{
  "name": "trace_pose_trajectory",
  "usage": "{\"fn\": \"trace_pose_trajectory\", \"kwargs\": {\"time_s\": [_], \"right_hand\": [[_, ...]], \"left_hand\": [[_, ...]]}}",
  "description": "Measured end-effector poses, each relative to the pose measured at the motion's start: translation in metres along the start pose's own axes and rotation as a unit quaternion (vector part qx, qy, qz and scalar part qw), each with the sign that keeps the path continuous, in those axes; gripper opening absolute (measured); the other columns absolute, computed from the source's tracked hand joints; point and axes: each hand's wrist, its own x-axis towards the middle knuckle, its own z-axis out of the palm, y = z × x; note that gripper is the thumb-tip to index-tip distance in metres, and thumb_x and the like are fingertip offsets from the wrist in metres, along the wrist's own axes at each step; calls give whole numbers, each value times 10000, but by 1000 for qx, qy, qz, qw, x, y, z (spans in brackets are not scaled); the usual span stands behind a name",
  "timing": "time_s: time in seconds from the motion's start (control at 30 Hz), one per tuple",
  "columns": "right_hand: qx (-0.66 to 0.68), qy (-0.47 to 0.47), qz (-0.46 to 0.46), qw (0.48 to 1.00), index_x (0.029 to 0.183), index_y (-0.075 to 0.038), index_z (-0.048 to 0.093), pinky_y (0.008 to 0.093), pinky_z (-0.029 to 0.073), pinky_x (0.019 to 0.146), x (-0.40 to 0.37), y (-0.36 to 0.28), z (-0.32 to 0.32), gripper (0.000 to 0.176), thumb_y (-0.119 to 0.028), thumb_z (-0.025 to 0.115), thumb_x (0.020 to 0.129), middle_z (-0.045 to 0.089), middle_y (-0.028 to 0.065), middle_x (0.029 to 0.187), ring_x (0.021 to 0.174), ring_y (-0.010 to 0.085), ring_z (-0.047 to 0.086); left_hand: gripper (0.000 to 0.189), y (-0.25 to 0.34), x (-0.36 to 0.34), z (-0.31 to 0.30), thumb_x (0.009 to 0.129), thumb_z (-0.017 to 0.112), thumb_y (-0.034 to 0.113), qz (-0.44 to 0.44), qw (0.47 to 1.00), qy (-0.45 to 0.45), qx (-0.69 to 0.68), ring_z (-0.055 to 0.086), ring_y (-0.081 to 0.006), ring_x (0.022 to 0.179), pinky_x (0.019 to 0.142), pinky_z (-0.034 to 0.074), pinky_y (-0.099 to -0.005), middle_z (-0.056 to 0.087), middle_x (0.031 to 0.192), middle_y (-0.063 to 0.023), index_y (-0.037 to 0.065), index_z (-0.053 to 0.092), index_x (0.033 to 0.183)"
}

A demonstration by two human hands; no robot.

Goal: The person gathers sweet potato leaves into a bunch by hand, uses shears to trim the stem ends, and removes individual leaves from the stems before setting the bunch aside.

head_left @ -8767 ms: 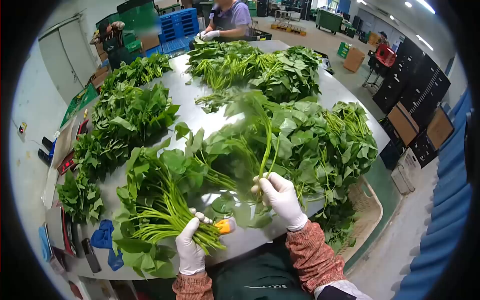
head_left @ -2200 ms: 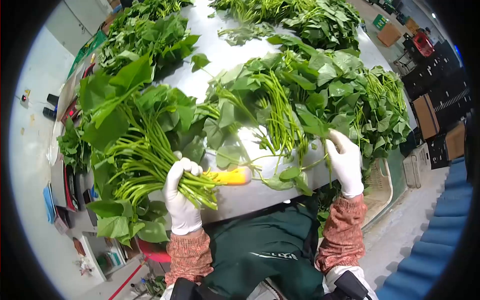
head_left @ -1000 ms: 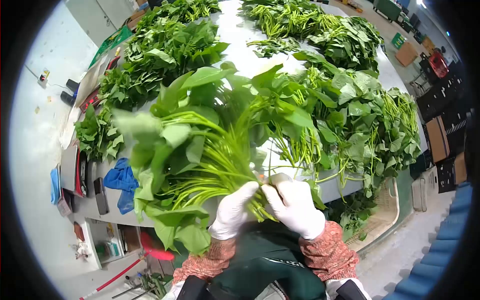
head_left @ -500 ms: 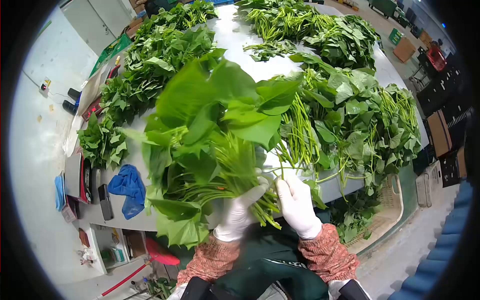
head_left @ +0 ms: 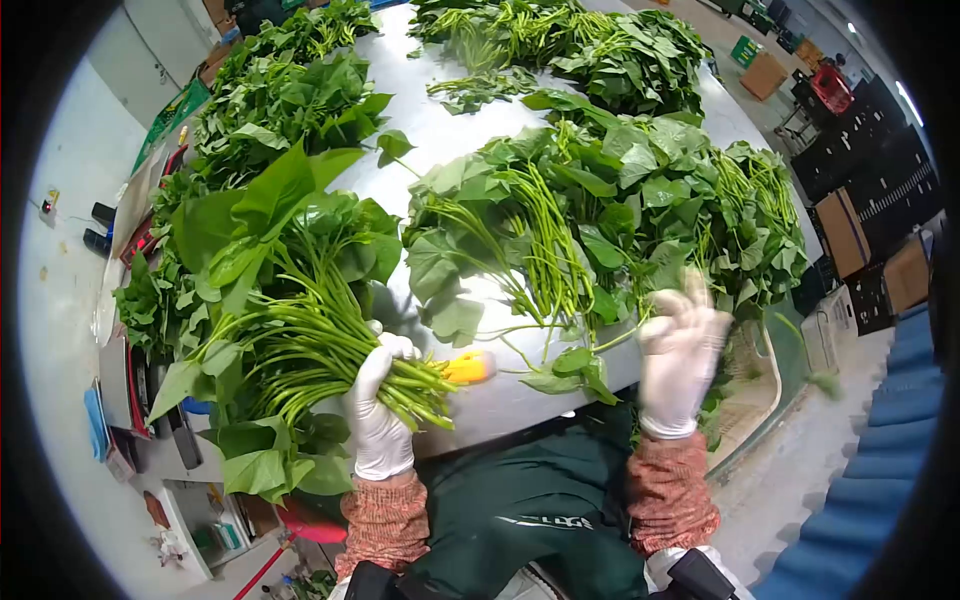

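My left hand [head_left: 380, 405], in a white glove, is wrapped round the stems of a big bunch of leafy greens [head_left: 300, 320] at the left front of the table. The cut stem ends stick out to the right of the fist, beside a small yellow object [head_left: 467, 367]. My right hand [head_left: 685, 345], also gloved, is raised at the table's front right edge, blurred, with its fingers apart and nothing visible in them. Behind it and to its left lies a pile of greens [head_left: 620, 200] with loose stems.
More greens [head_left: 270, 110] line the table's [head_left: 395, 90] left side, and others lie at the back. A cream crate [head_left: 750, 390] stands below the right edge. Black crates [head_left: 865, 150] and a cardboard box [head_left: 842, 232] are at the right.
The left hand has moved left with the bunch, and the yellow object now shows. The right hand has come away from the stems, rightward and up. A leafy piece appears blurred beyond the crate.
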Motion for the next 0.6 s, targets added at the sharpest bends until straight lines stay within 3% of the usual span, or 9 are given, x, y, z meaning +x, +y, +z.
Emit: {"fn": "trace_pose_trajectory", "kwargs": {"time_s": [0.07, 0.13, 0.2, 0.23, 0.33, 0.4, 0.5, 0.53, 0.6], "right_hand": [[-259, -179, 128, 940, 1291, -15, 484, 246, 498, 642, -7, 24, -1, 547, -410, 582, 927, 621, 102, 1077, 848, 160, 629], [-486, -254, 14, 836, 1247, -44, 538, 289, 500, 634, -1, 67, 11, 507, -346, 666, 859, 618, 122, 968, 783, 202, 641], [-696, -274, -193, 635, 1176, -84, 598, 348, 492, 607, 4, 89, 25, 397, -271, 659, 832, 579, 134, 822, 711, 251, 626], [-692, -246, -218, 642, 900, -76, 619, 400, 482, 587, 6, 99, 29, 188, -233, 678, 814, 565, 125, 730, 618, 321, 598], [-697, -246, -199, 643, 833, -75, 620, 389, 486, 591, 13, 115, 24, 157, -225, 666, 824, 585, 109, 751, 660, 299, 618], [-610, -226, -207, 731, 885, -42, 627, 324, 486, 580, 15, 109, 18, 113, -144, 646, 839, 634, 100, 776, 642, 227, 630], [-450, -216, 51, 865, 916, -10, 608, 205, 424, 576, 18, 78, 20, 80, -80, 600, 880, 589, 0, 731, 640, 35, 521], [-383, -188, 123, 896, 951, 16, 609, 251, 457, 640, 18, 69, 21, 165, -128, 598, 871, 632, 72, 776, 685, 94, 547], [-282, -182, 213, 918, 1004, 22, 586, 210, 408, 594, 19, 47, 25, 189, -138, 559, 907, 620, 39, 798, 647, 53, 476]], "left_hand": [[306, 0, -1, 6, 874, 567, 60, -8, 1000, 1, 8, 505, -176, 850, 828, 440, -329, 523, 892, -57, 13, 477, 1163], [302, 5, -4, 11, 868, 570, 55, -14, 1000, 2, 5, 521, -175, 857, 831, 457, -337, 538, 916, -63, 12, 489, 1156], [306, 12, -7, 12, 865, 569, 49, -6, 1000, 14, 23, 524, -173, 861, 834, 464, -342, 540, 922, -64, 12, 490, 1157], [308, 16, -6, 10, 862, 569, 42, 8, 999, 19, 33, 522, -168, 846, 834, 469, -346, 537, 918, -65, 12, 494, 1159], [307, 24, -5, 0, 866, 570, 46, 33, 999, 0, -1, 519, -166, 837, 830, 467, -347, 532, 909, -64, 12, 497, 1162], [306, 25, -5, 1, 871, 567, 50, 52, 998, 24, 20, 515, -165, 831, 822, 462, -342, 526, 903, -63, 6, 497, 1166], [306, 20, -2, -1, 869, 576, 56, 37, 999, 34, 4, 517, -169, 830, 816, 458, -332, 532, 907, -68, 5, 502, 1162], [311, 17, 0, -3, 864, 585, 54, 28, 999, 24, 2, 519, -171, 829, 815, 458, -331, 533, 905, -68, 5, 505, 1160], [321, 11, 2, -5, 853, 603, 49, 9, 1000, 3, -2, 523, -174, 826, 813, 459, -329, 537, 902, -69, 4, 509, 1157]]}}
